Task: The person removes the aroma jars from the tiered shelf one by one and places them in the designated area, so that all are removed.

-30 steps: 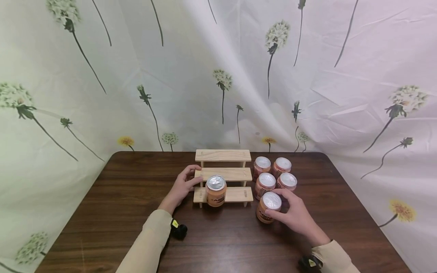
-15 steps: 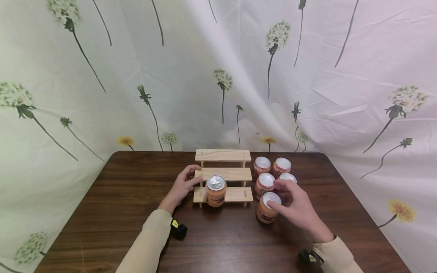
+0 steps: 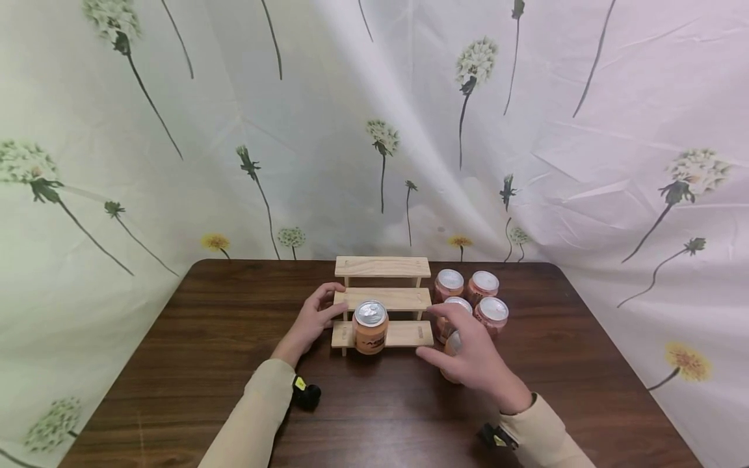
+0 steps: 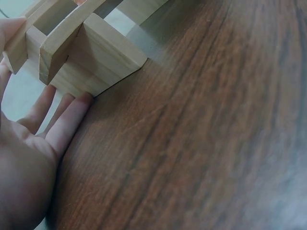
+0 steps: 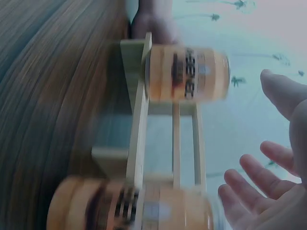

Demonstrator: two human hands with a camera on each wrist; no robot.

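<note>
A three-step wooden rack [image 3: 381, 266] stands on the dark table. My left hand [image 3: 310, 325] grips the left end of its middle step; in the left wrist view, fingertips [image 4: 79, 103] rest at a wooden side support [image 4: 103, 57]. An orange can [image 3: 370, 335] with a silver lid sits upright on the lowest step, left of its middle. My right hand [image 3: 476, 357] hovers, fingers spread and holding nothing, over the nearest orange can [image 3: 450, 374], hiding most of it. In the right wrist view, this nearer can [image 5: 134, 206] is below the spread fingers.
Several more cans [image 3: 484, 286] with silver lids stand grouped right of the rack, close to its side. A flower-printed curtain [image 3: 292, 130] hangs behind the table [image 3: 234, 364]. Dark cameras [image 3: 305, 395] are strapped at both wrists.
My right hand has let go of the nearest can, lifted and moved left toward the rack with its fingers spread. The cans stand where they were. The left hand has stayed put.
</note>
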